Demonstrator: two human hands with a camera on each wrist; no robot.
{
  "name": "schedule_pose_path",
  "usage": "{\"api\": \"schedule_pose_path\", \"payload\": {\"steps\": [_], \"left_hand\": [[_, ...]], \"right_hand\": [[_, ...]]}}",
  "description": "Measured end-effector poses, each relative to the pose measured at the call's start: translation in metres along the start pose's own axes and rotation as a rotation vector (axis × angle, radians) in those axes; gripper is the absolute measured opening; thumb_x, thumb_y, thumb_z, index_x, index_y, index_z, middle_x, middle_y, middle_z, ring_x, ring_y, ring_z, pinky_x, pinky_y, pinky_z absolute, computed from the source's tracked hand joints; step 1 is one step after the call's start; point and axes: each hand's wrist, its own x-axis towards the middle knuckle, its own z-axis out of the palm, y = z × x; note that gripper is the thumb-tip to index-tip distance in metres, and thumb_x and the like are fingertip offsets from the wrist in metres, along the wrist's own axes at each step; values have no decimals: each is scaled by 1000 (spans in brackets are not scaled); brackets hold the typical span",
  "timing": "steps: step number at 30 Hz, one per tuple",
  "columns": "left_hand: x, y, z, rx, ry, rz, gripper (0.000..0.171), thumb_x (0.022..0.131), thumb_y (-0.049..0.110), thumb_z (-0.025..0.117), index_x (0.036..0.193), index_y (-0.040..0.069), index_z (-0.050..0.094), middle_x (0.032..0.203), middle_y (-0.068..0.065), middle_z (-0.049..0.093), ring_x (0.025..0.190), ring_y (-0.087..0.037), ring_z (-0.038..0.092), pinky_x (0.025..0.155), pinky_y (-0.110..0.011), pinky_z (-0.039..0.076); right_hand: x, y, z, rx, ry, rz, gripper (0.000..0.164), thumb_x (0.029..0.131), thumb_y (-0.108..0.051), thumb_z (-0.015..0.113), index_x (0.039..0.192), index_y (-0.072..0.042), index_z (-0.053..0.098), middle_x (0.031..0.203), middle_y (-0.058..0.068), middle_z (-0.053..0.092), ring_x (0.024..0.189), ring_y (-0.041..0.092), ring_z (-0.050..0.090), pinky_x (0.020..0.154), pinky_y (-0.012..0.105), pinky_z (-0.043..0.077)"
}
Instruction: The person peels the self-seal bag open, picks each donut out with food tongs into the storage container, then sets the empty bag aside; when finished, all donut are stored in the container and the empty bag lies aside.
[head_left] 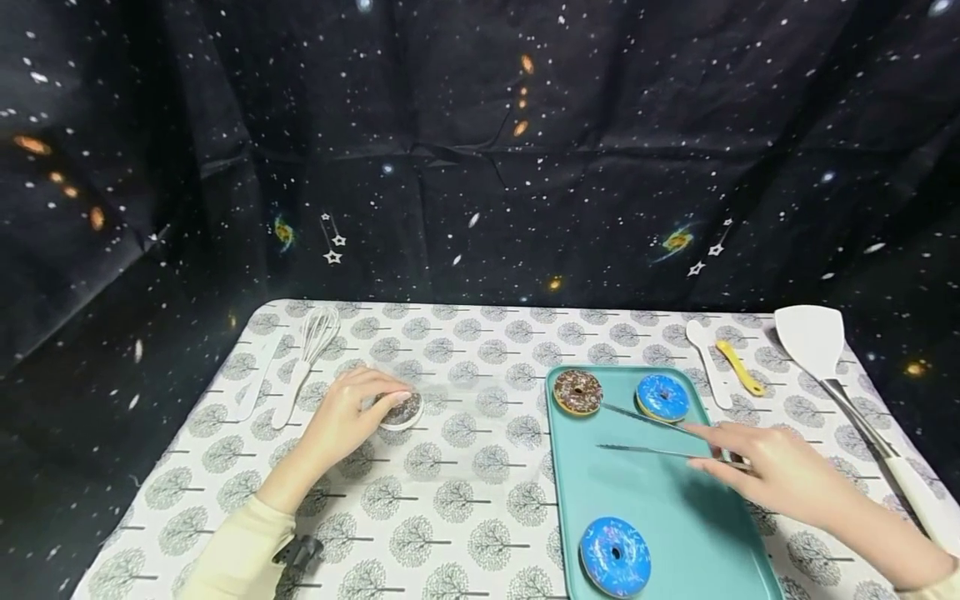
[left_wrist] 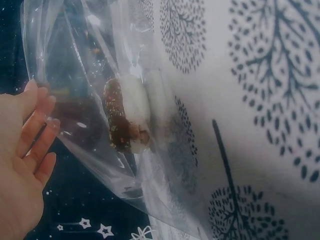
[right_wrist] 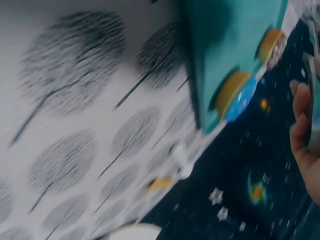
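A clear plastic bag [left_wrist: 80, 165] lies on the left part of the table, its upper film raised. Inside it is a chocolate doughnut [head_left: 402, 411] with sprinkles and a pale base. My left hand [head_left: 351, 412] is over the doughnut, and its fingertips pinch the raised film; the left wrist view shows the hand [left_wrist: 30, 145] at the bag's edge. My right hand [head_left: 780, 467] grips metal tongs [head_left: 652, 452], their arms spread above the teal tray [head_left: 667, 517]. On the tray are another chocolate doughnut [head_left: 577, 392], a blue doughnut [head_left: 663, 397] and a nearer blue doughnut [head_left: 615, 556].
A whisk [head_left: 303, 362] and a flat white utensil [head_left: 258, 379] lie at the left. Right of the tray are a white spoon [head_left: 708, 367], a yellow-handled tool [head_left: 739, 368] and a large white spatula [head_left: 813, 342]. A dark starry cloth [head_left: 480, 208] hangs behind the table.
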Motion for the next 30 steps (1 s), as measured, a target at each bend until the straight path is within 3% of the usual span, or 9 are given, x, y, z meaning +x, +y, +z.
{"api": "schedule_pose_path", "payload": {"steps": [3, 7, 11, 15, 19, 22, 30], "left_hand": [[1, 1, 0, -9, 8, 2, 14, 86, 23, 67, 96, 15, 73, 96, 5, 69, 97, -17, 59, 94, -43, 43], [2, 1, 1, -11, 4, -2, 14, 87, 27, 66, 96, 19, 73, 96, 6, 69, 98, -16, 59, 98, -43, 39], [2, 0, 1, -7, -2, -16, 15, 88, 28, 65, 96, 18, 73, 97, 5, 69, 100, -18, 60, 105, -48, 33], [1, 0, 3, -11, 2, -9, 15, 87, 27, 66, 96, 16, 74, 97, 5, 69, 99, -17, 60, 99, -45, 39], [0, 0, 6, -13, 12, 12, 15, 86, 26, 68, 95, 16, 74, 96, 6, 70, 97, -15, 59, 92, -41, 43], [0, 0, 6, -15, 12, 16, 15, 86, 27, 68, 95, 17, 74, 96, 6, 70, 97, -15, 60, 93, -40, 43], [1, 2, 8, -31, 17, 25, 12, 84, 23, 69, 94, 17, 74, 95, 7, 69, 97, -14, 59, 93, -40, 43]], "right_hand": [[18, -8, 11, -25, 39, -65, 42, 79, -31, 74, 119, -22, 64, 74, -26, 46, 48, -9, 28, 41, 12, 26], [39, -23, 27, -29, 26, -110, 38, 81, -34, 72, 115, -18, 65, 73, -25, 47, 45, -9, 24, 39, 12, 23], [57, -37, 41, -23, 4, -172, 36, 84, -39, 68, 113, -16, 66, 69, -22, 44, 48, -7, 27, 41, 12, 26], [76, -52, 50, -14, -8, -224, 38, 86, -39, 66, 115, -15, 66, 66, -19, 47, 49, -6, 32, 43, 13, 29], [94, -61, 56, -1, -21, -270, 39, 88, -38, 63, 116, -12, 65, 85, -5, 68, 53, 1, 53, 46, 18, 44], [103, -66, 62, -8, -23, -300, 39, 88, -37, 64, 116, -10, 65, 103, 5, 70, 56, 7, 60, 45, 19, 45], [120, -79, 73, -54, -32, -347, 41, 89, -40, 62, 117, -9, 65, 95, 4, 70, 46, 2, 47, 43, 18, 42]]}}
